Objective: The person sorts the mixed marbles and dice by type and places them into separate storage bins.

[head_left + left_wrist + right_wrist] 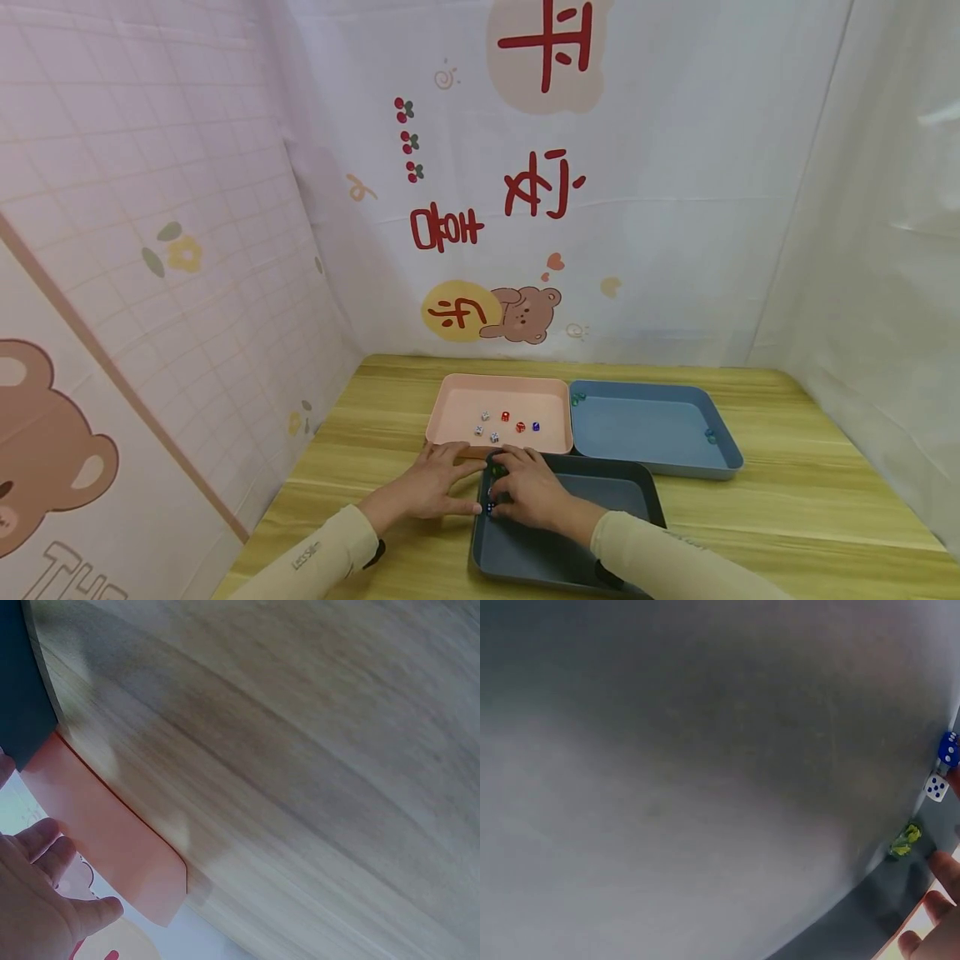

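Observation:
My right hand [528, 492] reaches down into the dark grey tray [566, 567], at its left wall. Its fingertips are right at a blue die [948, 750], and a white die [935, 787] lies against that one. I cannot tell whether the fingers grip the blue die. A small green and yellow piece [906, 840] lies along the same wall, near the other fingers. My left hand [427, 487] is spread at the outside of this wall, with nothing held; its thumb points to the rim and its fingers extend toward the pink tray [442, 412].
Behind the hands, the pink tray has several white and red dice [506, 416] and one blue die [536, 426]. A blue tray [637, 425] adjoins it on the right, with small green pieces [578, 399] in its left corner and teal ones [710, 436] at its right side.

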A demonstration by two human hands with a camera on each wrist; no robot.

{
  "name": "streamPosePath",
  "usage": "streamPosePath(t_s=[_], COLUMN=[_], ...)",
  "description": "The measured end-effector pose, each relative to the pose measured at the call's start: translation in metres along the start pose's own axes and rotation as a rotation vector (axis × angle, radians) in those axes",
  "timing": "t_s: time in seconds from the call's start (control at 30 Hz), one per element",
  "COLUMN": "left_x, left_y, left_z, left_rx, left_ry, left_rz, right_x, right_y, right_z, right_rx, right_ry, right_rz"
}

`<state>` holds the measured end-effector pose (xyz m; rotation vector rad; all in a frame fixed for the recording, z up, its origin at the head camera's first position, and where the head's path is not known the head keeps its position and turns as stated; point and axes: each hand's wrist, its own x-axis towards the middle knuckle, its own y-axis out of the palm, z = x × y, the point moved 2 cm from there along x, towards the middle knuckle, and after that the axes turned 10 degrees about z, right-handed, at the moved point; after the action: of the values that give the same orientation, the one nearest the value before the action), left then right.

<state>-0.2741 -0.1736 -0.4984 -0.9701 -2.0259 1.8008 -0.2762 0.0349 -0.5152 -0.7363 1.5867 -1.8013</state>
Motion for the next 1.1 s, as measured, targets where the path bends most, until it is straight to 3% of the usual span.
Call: streamPosePath(t_s=[0.23,0.6,0.83,1.1], left_x=[0.0,0.001,0.001,-0.002], left_y=[0.0,0.002,0.002,-0.001], left_z=[0.0,0.002,0.002,-0.001], left_rx=[0.003,0.008,-0.001,-0.021], left_ry=[-0.005,0.007,0.001,0.006], left_rz=[0.006,-0.012,-0.017,-0.012], right_x=[0.002,-0.003,-0.006,-0.01], right_y=[0.002,-0.02,-0.039,-0.047], right_z=[0.0,-0.011,-0.036,-0.073], right_rx=[-0.028,0.073,0.138,0.19], right_ry=[0.01,0.032,0.113,0.237], right_rz=[0.012,-0.026,-0.113,-0.2])
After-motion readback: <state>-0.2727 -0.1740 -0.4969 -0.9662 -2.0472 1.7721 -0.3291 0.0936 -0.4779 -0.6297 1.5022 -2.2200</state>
